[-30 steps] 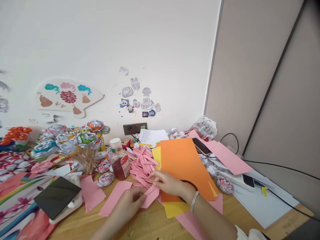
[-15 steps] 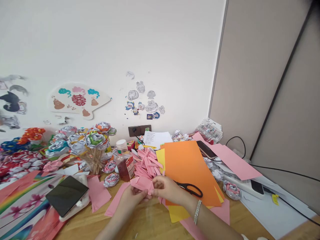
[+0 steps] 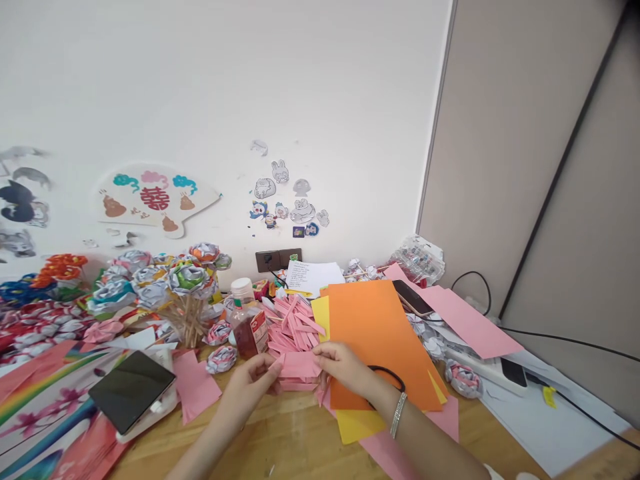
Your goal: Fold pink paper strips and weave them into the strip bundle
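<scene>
Between my two hands is a piece of folded pink paper [image 3: 299, 367], with creases running across it. My left hand [image 3: 256, 375] pinches its left end, thumb on the near side. At the right end, my right hand [image 3: 341, 365] grips it between thumb and fingers. Just behind lies a heap of folded pink paper strips [image 3: 295, 325]. A bottle of reddish liquid [image 3: 247, 330] stands behind my left hand. Scissors with black handles [image 3: 389, 375] rest on orange paper [image 3: 373, 333], partly hidden by my right forearm.
Several paper flowers [image 3: 187, 277] on sticks crowd the back left. A dark tablet [image 3: 133, 390] lies at the left on the wooden table [image 3: 280, 447]. Pink sheets [image 3: 475, 323], a phone [image 3: 413, 298], a power strip [image 3: 480, 360] and cables fill the right side.
My hands have moved apart to opposite ends of the pink paper, which now shows wider and flatter between them. My left hand shifted left, my right hand slightly right.
</scene>
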